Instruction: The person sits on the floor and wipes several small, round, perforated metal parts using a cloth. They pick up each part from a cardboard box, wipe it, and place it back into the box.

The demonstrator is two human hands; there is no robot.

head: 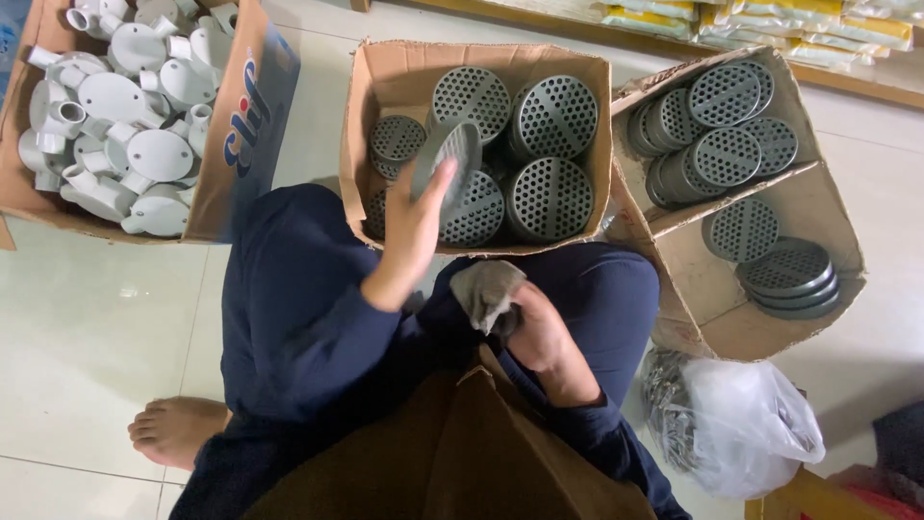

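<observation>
Boxes surround your knees on the pale tiled floor. Directly ahead sits an open brown cardboard box packed with stacks of round grey perforated metal discs. To your right, a second, torn cardboard box split into two compartments holds more of the same discs, stacked on edge in the far compartment and lying flat in the near one. At far left, a printed cardboard carton is heaped with white plastic round junction fittings. A clear plastic bag of small grey parts lies by your right knee.

Your left hand is raised over the middle box, fingers closed around the rim of one tilted grey perforated disc. Your right hand rests low at your lap, its grip closed on a crumpled grey cloth.
</observation>
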